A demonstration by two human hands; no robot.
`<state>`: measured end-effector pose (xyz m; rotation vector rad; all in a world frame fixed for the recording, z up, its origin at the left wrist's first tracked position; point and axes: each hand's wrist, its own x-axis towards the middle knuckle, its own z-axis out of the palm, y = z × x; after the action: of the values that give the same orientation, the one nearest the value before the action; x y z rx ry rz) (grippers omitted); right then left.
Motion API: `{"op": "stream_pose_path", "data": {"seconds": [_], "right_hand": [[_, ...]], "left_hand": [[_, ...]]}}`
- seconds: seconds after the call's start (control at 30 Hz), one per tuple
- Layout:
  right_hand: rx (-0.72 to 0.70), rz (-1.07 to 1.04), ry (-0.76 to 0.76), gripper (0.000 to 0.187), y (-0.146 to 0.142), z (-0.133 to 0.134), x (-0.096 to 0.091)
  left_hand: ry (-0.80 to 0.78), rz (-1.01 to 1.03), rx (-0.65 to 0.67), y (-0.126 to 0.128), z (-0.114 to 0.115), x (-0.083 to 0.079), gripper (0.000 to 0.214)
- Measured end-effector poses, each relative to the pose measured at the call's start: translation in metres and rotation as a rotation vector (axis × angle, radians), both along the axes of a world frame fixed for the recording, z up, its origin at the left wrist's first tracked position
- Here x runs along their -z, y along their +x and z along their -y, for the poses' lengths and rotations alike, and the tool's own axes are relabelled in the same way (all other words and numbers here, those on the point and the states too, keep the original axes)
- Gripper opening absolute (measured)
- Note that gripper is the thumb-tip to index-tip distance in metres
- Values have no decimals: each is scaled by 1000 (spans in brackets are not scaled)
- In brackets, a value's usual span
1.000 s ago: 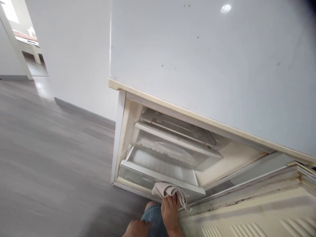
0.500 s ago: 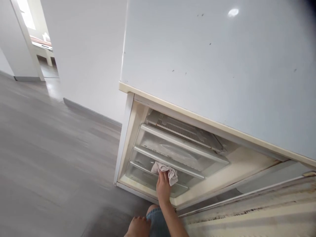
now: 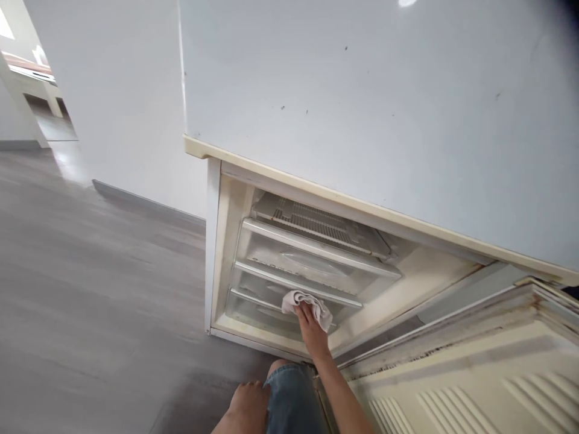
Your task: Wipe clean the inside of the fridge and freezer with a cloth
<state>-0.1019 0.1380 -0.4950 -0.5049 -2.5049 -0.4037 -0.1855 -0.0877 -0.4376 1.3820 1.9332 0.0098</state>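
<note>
My right hand [image 3: 311, 330] is closed on a crumpled pale cloth [image 3: 306, 301] and presses it against the front of the lowest clear drawer [image 3: 253, 310] in the open bottom compartment of a white fridge [image 3: 362, 108]. Two more clear drawers [image 3: 307, 265] sit stacked above it, all pushed in. At the bottom edge, what looks like my left hand [image 3: 246, 407] rests beside my denim-covered knee [image 3: 292, 398]; its fingers do not show clearly.
The compartment's open door [image 3: 474, 380] lies swung out low on the right, its seal stained. Grey plank floor [image 3: 90, 289] spreads to the left. A white wall with a grey skirting [image 3: 145, 202] runs behind, and a doorway [image 3: 31, 90] opens at the far left.
The lowest drawer stood pulled out a second ago and is now pushed in. My right hand has moved forward with the cloth onto the drawer fronts.
</note>
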Motion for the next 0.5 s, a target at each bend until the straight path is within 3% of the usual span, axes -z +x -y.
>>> {"op": "stream_pose_path", "data": {"seconds": [0.1,0.2,0.4,0.5], "right_hand": [[124,-102,87,41,37,-16,12],[281,-249,37,29,50,-20,26],[378,-695,-155,63,5,5,34],[389,-729,-155,65,-13,22,42]], "left_hand": [[-16,1,-11,-2,2,-3,49],[-6,3,-18,-2,3,-5,47],[6,25,-15,1,4,-9,44],[12,31,-9,2,3,-6,45]]}}
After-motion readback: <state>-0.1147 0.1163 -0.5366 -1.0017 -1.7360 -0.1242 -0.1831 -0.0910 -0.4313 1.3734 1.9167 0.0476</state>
